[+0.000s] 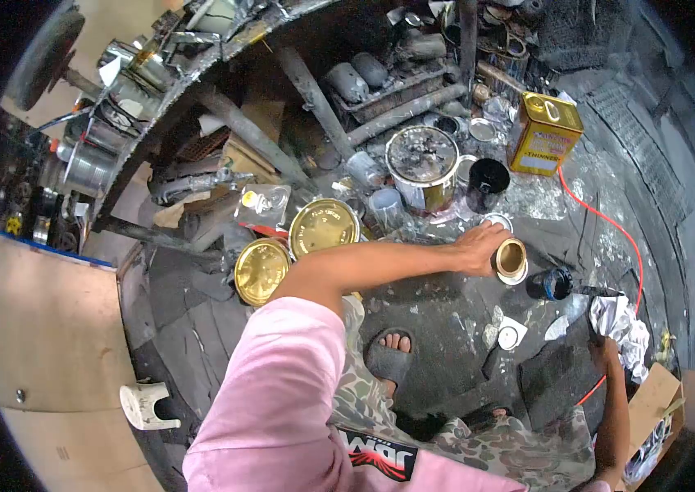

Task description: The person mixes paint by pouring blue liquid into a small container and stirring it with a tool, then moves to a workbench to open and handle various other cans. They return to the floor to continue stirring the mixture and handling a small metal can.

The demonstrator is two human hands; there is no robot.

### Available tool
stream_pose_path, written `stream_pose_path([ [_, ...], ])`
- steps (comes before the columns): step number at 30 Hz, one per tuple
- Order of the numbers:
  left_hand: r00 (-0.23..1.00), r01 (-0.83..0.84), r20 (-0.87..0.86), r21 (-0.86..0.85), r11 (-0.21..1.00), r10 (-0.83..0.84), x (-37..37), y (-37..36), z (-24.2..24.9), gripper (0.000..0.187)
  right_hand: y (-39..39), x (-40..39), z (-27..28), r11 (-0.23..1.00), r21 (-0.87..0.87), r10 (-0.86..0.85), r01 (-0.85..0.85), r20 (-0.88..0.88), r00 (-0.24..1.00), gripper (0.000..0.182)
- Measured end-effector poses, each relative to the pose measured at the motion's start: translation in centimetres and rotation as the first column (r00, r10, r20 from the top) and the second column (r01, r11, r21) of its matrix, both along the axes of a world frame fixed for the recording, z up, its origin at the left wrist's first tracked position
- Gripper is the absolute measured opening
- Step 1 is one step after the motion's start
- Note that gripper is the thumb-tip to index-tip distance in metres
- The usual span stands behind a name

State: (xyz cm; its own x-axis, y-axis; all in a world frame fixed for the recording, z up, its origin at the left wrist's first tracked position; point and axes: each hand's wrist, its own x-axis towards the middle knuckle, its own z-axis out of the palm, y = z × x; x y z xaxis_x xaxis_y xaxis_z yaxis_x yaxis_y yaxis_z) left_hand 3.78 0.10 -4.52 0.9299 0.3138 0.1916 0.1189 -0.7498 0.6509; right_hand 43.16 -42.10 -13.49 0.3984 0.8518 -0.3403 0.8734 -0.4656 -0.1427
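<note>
My left hand (481,249) reaches to the middle of the floor, its fingers curled round the side of a small open can (511,257) with a gold-coloured inside. Beside these fingers lies a pale round lid (497,222). My right hand (605,351) is low at the right, closed, against crumpled silvery-white sheeting (624,328). A dark part shows at its fingers, but what it grips is mostly hidden. Between the hands, a black cup with a blue-stained rim (551,284) lies tilted. A dark elongated piece (597,291) extends from near it toward the sheeting.
A paint-crusted bucket (423,160), a black pot (488,182) and a yellow thinner tin (546,135) stand ahead. Two gold lids (262,272) lie left. An orange hose (616,221) curves down the right side. A cardboard box (651,410) sits near my right arm.
</note>
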Motion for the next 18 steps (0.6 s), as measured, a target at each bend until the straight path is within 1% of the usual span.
stream_pose_path([
  [1, 0.997, 0.035, -0.062, -0.018, 0.999, -0.036, 0.0, 0.3, 0.3, 0.077, 0.1, 0.6, -1.0, 1.0, 0.011, 0.005, -0.005, 0.001, 1.0, 0.023],
  [2, 0.994, 0.082, -0.056, -0.216, 0.973, -0.096, 0.4, 0.6, -0.6, 0.077, -1.4, 2.7, -3.7, 0.999, -0.03, 0.045, -0.044, 0.025, 0.999, 0.024],
  [3, 0.994, 0.083, -0.054, -0.206, 0.975, -0.096, 0.3, 0.3, -0.1, 0.077, -2.2, 4.0, -5.2, 0.994, -0.073, 0.082, -0.078, 0.049, 0.995, 0.024],
  [5, 1.0, 0.016, 0.022, -0.192, 0.981, -0.012, 0.3, -0.8, 0.9, 0.079, -2.0, 3.9, -4.3, 0.996, -0.069, 0.064, -0.062, 0.033, 0.997, 0.022],
  [6, 1.0, 0.007, 0.03, -0.064, 0.998, -0.005, 0.4, -0.7, 1.2, 0.079, -1.4, 2.9, -3.2, 0.998, -0.048, 0.044, -0.044, -0.002, 0.999, 0.021],
  [7, 0.999, 0.012, 0.034, -0.063, 0.998, -0.01, 0.4, -0.6, 1.7, 0.079, -1.0, 1.9, -2.1, 0.999, -0.028, 0.024, -0.025, -0.038, 0.999, 0.02],
  [8, 1.0, 0.01, 0.021, -0.001, 1.0, -0.01, 0.3, -0.5, 2.3, 0.079, -0.7, 1.3, -1.3, 0.999, -0.026, 0.02, -0.021, -0.035, 0.999, 0.02],
  [9, 1.0, 0.008, 0.008, 0.063, 0.998, -0.008, 0.4, -0.3, 2.5, 0.079, -0.4, 0.7, -0.7, 1.0, -0.021, -0.008, 0.007, -0.079, 0.997, 0.02],
  [10, 1.0, 0.013, -0.02, 0.046, 0.999, -0.012, 0.4, 0.1, 2.2, 0.081, 0.1, 0.2, 0.1, 0.999, -0.016, -0.036, 0.034, -0.124, 0.992, 0.019],
  [11, 1.0, 0.015, -0.017, 0.049, 0.999, -0.015, 0.4, 0.2, 1.9, 0.081, 0.2, 0.1, 0.3, 0.999, -0.012, -0.038, 0.037, -0.121, 0.992, 0.019],
  [12, 1.0, 0.024, -0.011, -0.106, 0.994, -0.025, 0.4, 0.2, 1.7, 0.083, -0.4, 0.7, -0.7, 1.0, 0.009, -0.017, 0.018, -0.097, 0.995, 0.019],
  [13, 0.999, 0.035, -0.005, -0.261, 0.965, -0.037, 0.5, 0.1, 1.4, 0.085, -1.0, 1.3, -1.7, 1.0, 0.028, 0.002, 0.0, -0.073, 0.997, 0.019],
  [14, 1.0, 0.017, -0.009, -0.188, 0.982, -0.019, 0.7, -0.1, 1.3, 0.088, -1.9, 2.7, -4.0, 1.0, 0.029, -0.004, 0.006, -0.071, 0.997, 0.019],
  [15, 1.0, 0.023, -0.007, -0.188, 0.982, -0.024, 0.8, 0.0, 1.1, 0.088, -2.8, 4.6, -7.1, 0.998, 0.059, -0.031, 0.035, -0.083, 0.996, 0.019],
  [16, 1.0, -0.015, 0.011, -0.054, 0.998, 0.015, 1.0, 0.1, 1.1, 0.088, -3.5, 5.5, -8.5, 0.994, 0.088, -0.058, 0.067, -0.095, 0.994, 0.018],
  [17, 0.998, -0.054, 0.035, 0.079, 0.995, 0.052, 1.1, 0.3, 1.1, 0.088, -2.2, 3.4, -5.2, 0.997, 0.052, -0.05, 0.054, -0.086, 0.995, 0.018],
  [18, 0.996, -0.041, -0.075, 0.086, 0.995, 0.048, 0.7, 0.2, 3.5, 0.087, -0.7, 0.9, -1.5, 0.999, 0.016, -0.039, 0.041, -0.078, 0.996, 0.018],
])
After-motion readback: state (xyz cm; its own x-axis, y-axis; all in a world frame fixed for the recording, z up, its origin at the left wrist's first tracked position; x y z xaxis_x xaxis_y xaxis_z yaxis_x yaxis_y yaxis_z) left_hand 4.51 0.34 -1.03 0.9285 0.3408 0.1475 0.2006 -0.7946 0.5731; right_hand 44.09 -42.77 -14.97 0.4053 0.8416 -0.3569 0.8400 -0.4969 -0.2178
